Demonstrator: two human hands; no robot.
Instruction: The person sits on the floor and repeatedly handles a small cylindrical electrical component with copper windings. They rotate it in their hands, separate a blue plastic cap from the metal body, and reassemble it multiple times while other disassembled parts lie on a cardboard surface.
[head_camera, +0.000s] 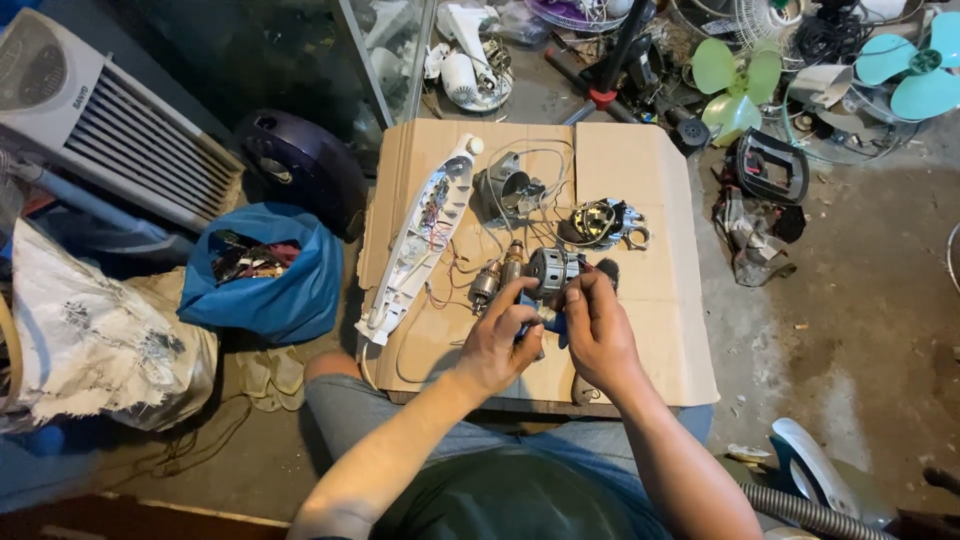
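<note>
My left hand (500, 335) and my right hand (598, 325) meet over a sheet of cardboard (650, 330), fingers closed around a blue-handled tool (553, 325). The tool's tip is at a round grey motor part (552, 270) just beyond my fingers. A small motor rotor with copper windings (492, 280) lies beside my left hand. A long white plastic housing with wires inside (420, 240) lies along the cardboard's left side. A grey metal housing (505, 190) and a black and white part with a coil (600, 222) sit farther back, linked by thin wires.
A blue bag with scraps (260, 275) and a dark round appliance (305, 160) stand left of the cardboard. A white grilled unit (110, 125) is at far left. Green and teal fan blades (740, 75), a black frame (770, 165) and cables lie at the back right. A grey hose (800, 505) is at my right.
</note>
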